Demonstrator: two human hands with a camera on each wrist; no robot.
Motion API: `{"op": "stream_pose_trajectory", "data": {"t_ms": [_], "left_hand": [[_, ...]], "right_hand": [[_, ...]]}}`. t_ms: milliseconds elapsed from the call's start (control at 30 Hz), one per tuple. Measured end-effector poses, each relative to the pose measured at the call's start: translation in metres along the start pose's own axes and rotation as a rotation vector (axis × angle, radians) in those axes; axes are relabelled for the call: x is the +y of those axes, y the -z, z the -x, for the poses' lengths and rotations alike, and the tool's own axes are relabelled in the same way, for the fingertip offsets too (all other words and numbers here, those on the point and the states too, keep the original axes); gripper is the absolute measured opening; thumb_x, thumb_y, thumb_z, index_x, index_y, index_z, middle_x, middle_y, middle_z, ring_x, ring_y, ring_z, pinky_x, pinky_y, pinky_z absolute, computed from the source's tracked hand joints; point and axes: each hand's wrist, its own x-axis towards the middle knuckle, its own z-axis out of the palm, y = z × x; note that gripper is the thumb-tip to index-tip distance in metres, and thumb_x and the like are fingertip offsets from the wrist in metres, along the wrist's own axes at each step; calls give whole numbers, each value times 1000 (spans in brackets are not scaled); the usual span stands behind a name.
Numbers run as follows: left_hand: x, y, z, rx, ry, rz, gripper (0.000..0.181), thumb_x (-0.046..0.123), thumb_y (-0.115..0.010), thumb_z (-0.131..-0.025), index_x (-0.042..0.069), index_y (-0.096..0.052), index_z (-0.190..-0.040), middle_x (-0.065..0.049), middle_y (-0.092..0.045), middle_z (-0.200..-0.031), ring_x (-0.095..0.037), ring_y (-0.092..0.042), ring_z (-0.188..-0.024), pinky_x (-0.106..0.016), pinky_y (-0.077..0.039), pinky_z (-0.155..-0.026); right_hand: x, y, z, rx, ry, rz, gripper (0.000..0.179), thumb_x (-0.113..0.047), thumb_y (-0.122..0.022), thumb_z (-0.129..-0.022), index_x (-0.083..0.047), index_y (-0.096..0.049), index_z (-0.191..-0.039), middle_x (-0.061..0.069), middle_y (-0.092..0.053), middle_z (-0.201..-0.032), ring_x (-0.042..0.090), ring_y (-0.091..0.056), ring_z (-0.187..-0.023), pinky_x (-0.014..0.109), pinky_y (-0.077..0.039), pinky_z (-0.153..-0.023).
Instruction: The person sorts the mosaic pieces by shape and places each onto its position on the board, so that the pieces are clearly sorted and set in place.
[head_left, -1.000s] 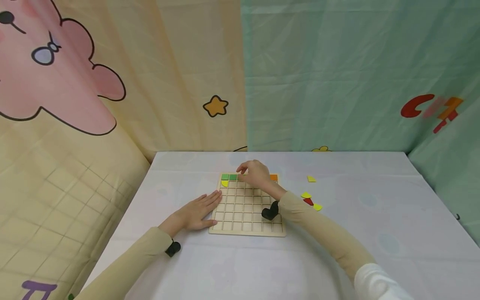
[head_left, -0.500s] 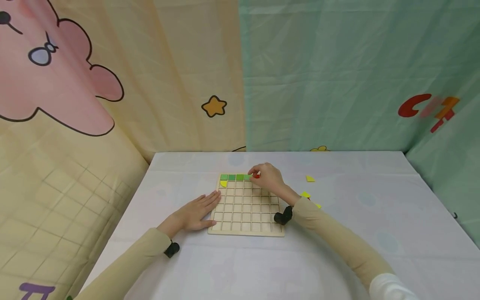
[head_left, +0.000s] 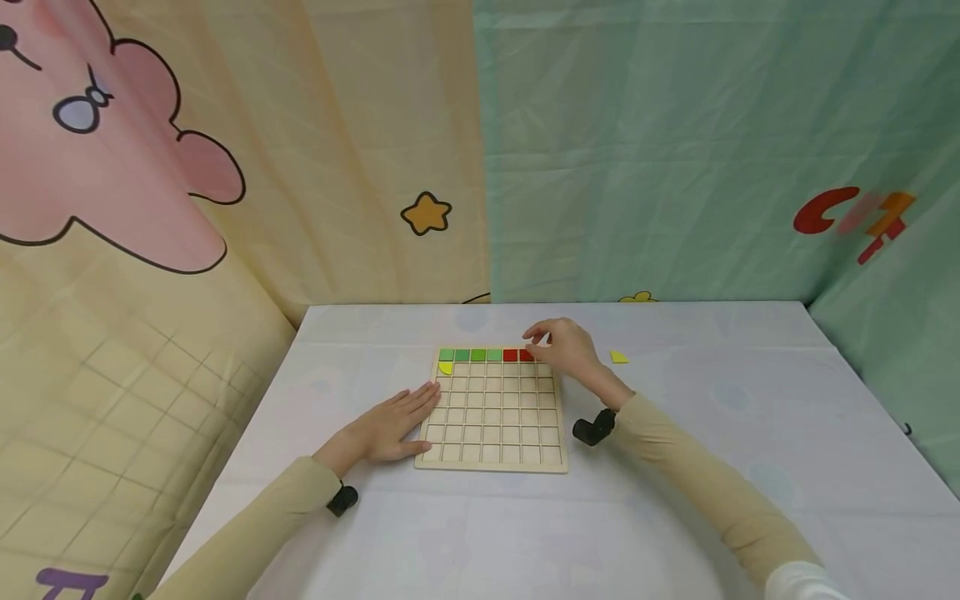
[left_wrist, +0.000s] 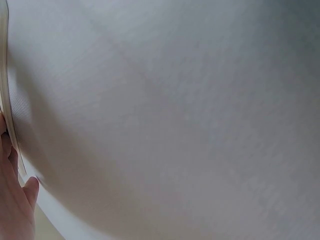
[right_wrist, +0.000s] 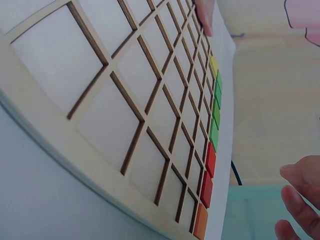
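Relative to the frame half a second back: right hand (head_left: 566, 348) has shifted toward the person's right along the far row of the board (head_left: 491, 417); two red tiles (head_left: 510, 355) now lie uncovered where its fingers were. Left hand (head_left: 390, 423) has kept its place.

Right hand: thumb and fingers loosely bent, tips a little apart, nothing seen between them in the head or right wrist view. Its fingertips are at the right end of the far row, close by the second red tile; contact cannot be judged.

Left hand: laid flat, fingers straight, thumb spread away from them, grasping nothing. Fingertips rest at the board's left edge, thumb tip at the same edge nearer the person.

Board: flat on the white table (head_left: 480, 533), roughly midway across it, divided into square cells. Far row, from the left: four green tiles (head_left: 477, 355), then the two red, then one orange tile (right_wrist: 201, 222) at the end, clear in the right wrist view but behind the right hand in the head view. A rounded yellow piece (head_left: 446, 367) sits in the leftmost cell of the second row.

Off the board: a loose yellow piece (head_left: 618, 357) lies on the table, right of the right hand.
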Motion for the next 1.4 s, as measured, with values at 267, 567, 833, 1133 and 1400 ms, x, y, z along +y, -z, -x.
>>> {"op": "stream_pose_trajectory", "data": {"t_ms": [267,567,833,1133,1400], "left_hand": [[-2,-1,0,3,-3,-8,81,55,-40,-97,5,-12,-154,-9,-7,-163,-25,-10,-151,-48,-19,-120],[0,3,1,-5,2,-11,81,54,-40,-97,4,-12,-154,-10,-7,-163,-25,-9,-151,-47,-19,-121],[2,4,0,-31,13,2,81,53,-41,-97,5,-10,-154,-9,-4,-163,-24,-7,-151,-47,-17,-121],[2,3,0,-31,10,-8,81,53,-41,-97,5,-10,-154,-9,-4,-163,-24,-7,-151,-47,-17,-121],[2,4,0,-35,11,0,81,53,-42,-97,5,-11,-154,-9,-4,-163,-24,-6,-151,-47,-17,-121]], "right_hand": [[18,18,5,7,-23,-14,22,-22,-69,-88,-10,-74,-105,5,-72,-93,20,-55,-82,28,-44,-66],[39,36,14,13,-20,-14,22,-20,-69,-88,-8,-73,-106,7,-71,-95,21,-55,-80,27,-43,-65],[64,50,24,-18,-45,24,24,-20,-70,-87,-7,-72,-107,8,-71,-94,21,-54,-78,27,-43,-63],[93,60,40,-27,23,18,23,-12,-72,-83,-3,-73,-103,7,-70,-87,18,-52,-70,25,-43,-58],[110,64,53,-116,40,24,23,-12,-73,-82,-5,-73,-104,4,-70,-87,16,-53,-71,24,-44,-58]]}}
